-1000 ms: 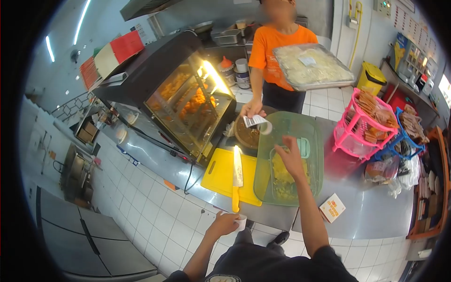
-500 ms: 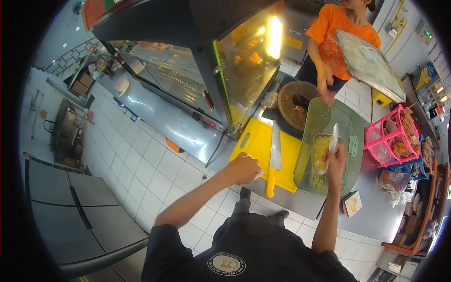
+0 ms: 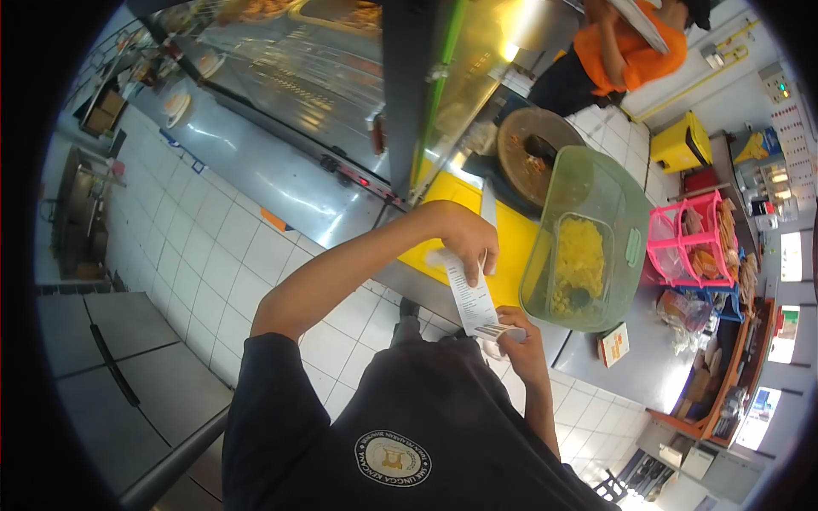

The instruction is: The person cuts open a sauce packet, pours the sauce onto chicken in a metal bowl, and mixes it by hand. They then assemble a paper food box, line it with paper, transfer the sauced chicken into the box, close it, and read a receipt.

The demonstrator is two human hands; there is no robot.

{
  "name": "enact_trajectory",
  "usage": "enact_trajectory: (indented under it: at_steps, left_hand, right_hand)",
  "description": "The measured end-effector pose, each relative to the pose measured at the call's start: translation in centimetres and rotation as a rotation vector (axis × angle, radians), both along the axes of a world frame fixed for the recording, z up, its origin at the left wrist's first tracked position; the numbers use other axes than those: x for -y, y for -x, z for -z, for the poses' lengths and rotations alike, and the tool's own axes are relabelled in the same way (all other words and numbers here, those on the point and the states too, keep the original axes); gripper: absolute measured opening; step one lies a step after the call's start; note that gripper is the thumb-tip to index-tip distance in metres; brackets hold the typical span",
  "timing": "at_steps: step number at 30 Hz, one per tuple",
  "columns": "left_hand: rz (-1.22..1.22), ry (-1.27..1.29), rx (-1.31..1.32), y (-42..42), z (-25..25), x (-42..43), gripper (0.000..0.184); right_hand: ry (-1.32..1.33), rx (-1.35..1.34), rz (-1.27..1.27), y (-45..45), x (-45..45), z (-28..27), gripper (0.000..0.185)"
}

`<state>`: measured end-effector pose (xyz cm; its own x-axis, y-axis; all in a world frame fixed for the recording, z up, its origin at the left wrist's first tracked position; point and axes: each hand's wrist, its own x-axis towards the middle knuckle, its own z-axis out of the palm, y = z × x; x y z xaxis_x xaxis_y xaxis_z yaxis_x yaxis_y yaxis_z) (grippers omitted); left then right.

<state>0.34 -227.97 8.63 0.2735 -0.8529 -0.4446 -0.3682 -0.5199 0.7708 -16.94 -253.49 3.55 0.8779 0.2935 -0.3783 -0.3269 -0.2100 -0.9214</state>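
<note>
My left hand (image 3: 467, 241) is closed on the upper part of a printed paper receipt (image 3: 470, 298). My right hand (image 3: 521, 339) grips the curled lower end of the same strip. Something white and crumpled (image 3: 438, 258) shows beside my left fingers; its kind is unclear. Beneath both hands lies a yellow cutting board (image 3: 511, 260). A knife blade (image 3: 488, 204) shows past my left wrist, its handle hidden. To the right, a green translucent tub (image 3: 628, 192) holds a smaller clear container with chopped yellow food (image 3: 581, 249).
A round brown mortar (image 3: 515, 157) with a dark pestle stands behind the board. A glass food warmer (image 3: 298, 94) rises at left. Pink baskets (image 3: 682, 243) and a small box (image 3: 613, 345) are on the right. A person in an orange shirt (image 3: 630, 55) stands beyond.
My right hand has left the tub and come to the receipt, now stretched between both hands. My left hand has moved over the board. The person in orange has moved farther back with the tray.
</note>
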Motion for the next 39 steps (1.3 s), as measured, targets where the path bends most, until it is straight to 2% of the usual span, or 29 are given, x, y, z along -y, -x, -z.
enact_trajectory:
  at_steps: [4, 7, 11, 14, 16, 20, 23, 24, 25, 26, 29, 31, 32, 34, 35, 37, 39]
  left_hand:
    - [-0.134, 0.032, -0.062, -1.6, 1.1, 3.1, 0.041]
    - [-0.188, 0.233, -0.055, -2.0, 0.9, 8.1, 0.034]
    - [-0.223, 0.475, 0.177, 1.2, 4.2, 18.9, 0.033]
    - [-0.306, 0.449, 0.332, 6.8, 7.8, 29.2, 0.03]
    - [-0.22, 0.4, 0.461, 10.7, 9.6, 35.7, 0.029]
    - [-0.114, 0.186, 0.593, 15.0, 15.1, 45.8, 0.029]
    - [-0.202, -0.038, 0.593, 16.3, 20.6, 50.4, 0.024]
    - [-0.248, -0.052, 0.59, 16.4, 20.9, 51.0, 0.024]
    - [-0.293, -0.064, 0.583, 16.3, 20.7, 51.0, 0.025]
    - [-0.349, -0.075, 0.578, 16.4, 20.4, 50.9, 0.025]
    - [-0.449, -0.094, 0.762, 16.9, 19.2, 50.4, 0.024]
    - [-0.475, -0.04, 0.94, 17.3, 18.1, 49.5, 0.022]
    - [-0.489, -0.008, 1.034, 17.3, 17.8, 49.4, 0.021]
    - [-0.509, -0.078, 0.997, 18.5, 17.7, 49.5, 0.02]
    - [-0.522, -0.111, 0.982, 18.8, 17.8, 49.4, 0.019]
    - [-0.556, -0.073, 0.818, 19.4, 21.6, 49.0, 0.027]
    - [-0.611, 0.018, 0.727, 20.1, 22.6, 48.8, 0.032]
  right_hand:
    - [0.017, -0.007, 0.107, 1.6, 4.3, -1.1, 0.018]
    - [0.061, -0.092, 0.294, 3.6, 7.8, -1.6, 0.013]
    - [0.074, -0.174, 0.525, 8.1, 14.0, 0.5, 0.008]
    - [0.109, -0.235, 0.684, 11.8, 19.2, 3.1, 0.015]
    - [0.156, -0.248, 0.796, 13.4, 22.5, 4.1, 0.017]
    - [0.237, -0.25, 0.916, 17.2, 30.7, 10.7, 0.024]
    - [0.515, -0.136, 0.741, 17.5, 36.7, 14.9, 0.029]
    - [0.691, -0.025, 0.657, 16.7, 38.3, 14.3, 0.034]
    - [0.781, -0.039, 0.653, 15.2, 39.4, 12.5, 0.038]
    - [0.825, -0.03, 0.675, 13.0, 40.1, 9.3, 0.046]
    - [0.834, 0.121, 0.518, 8.0, 44.5, 6.7, 0.088]
    - [0.866, 0.25, 0.34, 3.7, 45.1, 5.4, 0.102]
    - [0.932, 0.205, 0.215, 1.7, 45.0, 5.5, 0.107]
    - [1.059, 0.117, -0.043, -1.1, 44.1, 5.4, 0.116]
    - [1.08, 0.116, -0.088, -1.3, 43.7, 5.7, 0.118]
    - [1.13, 0.113, -0.186, -1.4, 43.2, 7.0, 0.122]
    - [1.096, 0.099, -0.118, -0.9, 43.5, 7.7, 0.121]
